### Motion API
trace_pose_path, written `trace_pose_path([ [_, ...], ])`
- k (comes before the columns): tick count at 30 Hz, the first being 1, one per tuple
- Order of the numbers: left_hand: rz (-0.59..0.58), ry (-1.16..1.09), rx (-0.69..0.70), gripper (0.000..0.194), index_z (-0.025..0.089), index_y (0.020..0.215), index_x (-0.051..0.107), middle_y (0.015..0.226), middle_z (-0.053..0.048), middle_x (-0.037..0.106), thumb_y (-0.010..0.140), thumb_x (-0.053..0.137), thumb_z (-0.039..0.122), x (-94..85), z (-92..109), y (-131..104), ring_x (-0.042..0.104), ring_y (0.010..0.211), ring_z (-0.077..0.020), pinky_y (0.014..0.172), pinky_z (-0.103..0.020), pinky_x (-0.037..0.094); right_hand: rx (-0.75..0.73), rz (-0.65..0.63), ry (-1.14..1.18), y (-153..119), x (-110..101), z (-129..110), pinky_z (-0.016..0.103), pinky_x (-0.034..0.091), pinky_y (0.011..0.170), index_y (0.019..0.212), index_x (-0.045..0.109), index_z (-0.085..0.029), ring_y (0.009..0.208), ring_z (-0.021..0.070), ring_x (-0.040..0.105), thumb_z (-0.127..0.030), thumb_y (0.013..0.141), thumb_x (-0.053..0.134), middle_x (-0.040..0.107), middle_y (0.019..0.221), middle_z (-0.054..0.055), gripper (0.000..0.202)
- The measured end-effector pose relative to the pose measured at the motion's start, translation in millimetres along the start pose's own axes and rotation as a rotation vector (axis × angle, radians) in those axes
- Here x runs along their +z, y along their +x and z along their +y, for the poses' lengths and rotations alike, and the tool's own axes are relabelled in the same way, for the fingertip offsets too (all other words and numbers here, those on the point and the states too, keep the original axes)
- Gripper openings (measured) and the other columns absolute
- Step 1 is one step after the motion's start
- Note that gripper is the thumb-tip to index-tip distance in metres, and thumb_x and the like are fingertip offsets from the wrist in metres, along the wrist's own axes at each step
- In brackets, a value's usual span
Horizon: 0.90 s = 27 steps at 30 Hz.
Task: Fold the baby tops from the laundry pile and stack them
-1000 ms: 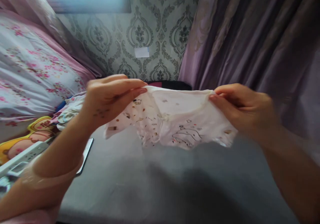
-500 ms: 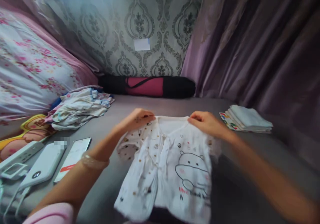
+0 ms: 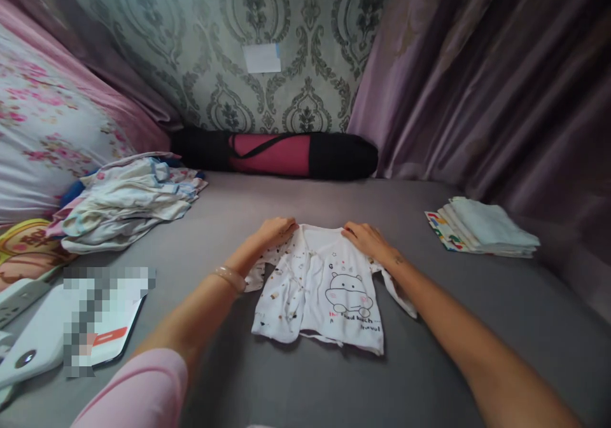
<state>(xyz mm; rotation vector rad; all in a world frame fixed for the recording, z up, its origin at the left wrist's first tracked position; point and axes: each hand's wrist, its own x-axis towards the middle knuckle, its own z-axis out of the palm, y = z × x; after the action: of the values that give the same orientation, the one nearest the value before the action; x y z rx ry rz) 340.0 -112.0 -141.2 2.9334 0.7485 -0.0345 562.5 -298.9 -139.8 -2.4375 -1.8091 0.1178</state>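
Observation:
A small white baby top (image 3: 317, 294) with a hippo drawing on one side and a spotted print on the other lies spread on the grey sheet (image 3: 296, 390). My left hand (image 3: 278, 229) is closed on its shoulder at the left of the neckline. At the right of the neckline, my right hand (image 3: 363, 237) pinches the other shoulder. The left sleeve shows partly beside my left wrist; the right sleeve runs out under my right forearm.
Folded cloths (image 3: 494, 227) are stacked at the right. A loose clothes pile (image 3: 133, 199) lies at the left, above a phone (image 3: 112, 332), a white device (image 3: 41, 332) and a power strip (image 3: 19, 297). A black and pink roll bag (image 3: 272, 154) lies along the wall.
The top has gone from hanging between my hands to lying on the sheet, farther from me. Both hands still grip its shoulders. The view has shifted downward.

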Motion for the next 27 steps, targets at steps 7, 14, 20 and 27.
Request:
trace_pose_path([
  [7, 0.003, 0.088, -0.027, 0.047, 0.019, 0.102, 0.06, 0.094, -0.013, 0.071, 0.099, 0.021, 0.045, 0.1, -12.0, 25.5, 0.068, 0.086, -0.0262, 0.069, -0.032, 0.045, -0.001, -0.019, -0.029, 28.2, 0.3, 3.7, 0.027, 0.037, 0.068, 0.105, 0.06, -0.023, 0.09, 0.0212, 0.065, -0.041, 0.1, 0.034, 0.07, 0.102, 0.007, 0.031],
  [14, 0.023, 0.091, -0.054, 0.046, 0.018, 0.104, 0.059, 0.095, -0.013, 0.07, 0.098, 0.023, 0.047, -2.5, -23.9, 46.1, 0.068, 0.088, -0.0261, 0.071, -0.031, 0.045, -0.03, -0.005, -0.032, 54.1, -2.0, 10.8, 0.028, 0.039, 0.072, 0.106, 0.06, -0.021, 0.095, 0.0229, 0.064, -0.039, 0.1, 0.034, 0.069, 0.106, 0.01, 0.032],
  [20, 0.061, 0.097, -0.087, 0.047, 0.017, 0.101, 0.061, 0.096, -0.015, 0.07, 0.097, 0.027, 0.049, 1.2, -30.0, 60.2, 0.067, 0.091, -0.0269, 0.072, -0.031, 0.044, 0.024, -0.024, -0.028, 70.0, -1.8, 14.6, 0.029, 0.04, 0.079, 0.107, 0.061, -0.019, 0.098, 0.0227, 0.063, -0.043, 0.099, 0.036, 0.069, 0.107, 0.011, 0.036],
  [27, 0.061, 0.028, -0.165, 0.04, 0.017, 0.106, 0.06, 0.102, -0.014, 0.068, 0.096, 0.035, 0.047, 1.6, -29.4, 58.4, 0.065, 0.093, -0.0267, 0.073, -0.031, 0.045, 0.225, -0.023, 0.294, 81.9, 0.4, 27.6, 0.027, 0.044, 0.074, 0.095, 0.067, -0.017, 0.09, 0.0224, 0.064, -0.058, 0.092, 0.042, 0.07, 0.096, 0.01, 0.048],
])
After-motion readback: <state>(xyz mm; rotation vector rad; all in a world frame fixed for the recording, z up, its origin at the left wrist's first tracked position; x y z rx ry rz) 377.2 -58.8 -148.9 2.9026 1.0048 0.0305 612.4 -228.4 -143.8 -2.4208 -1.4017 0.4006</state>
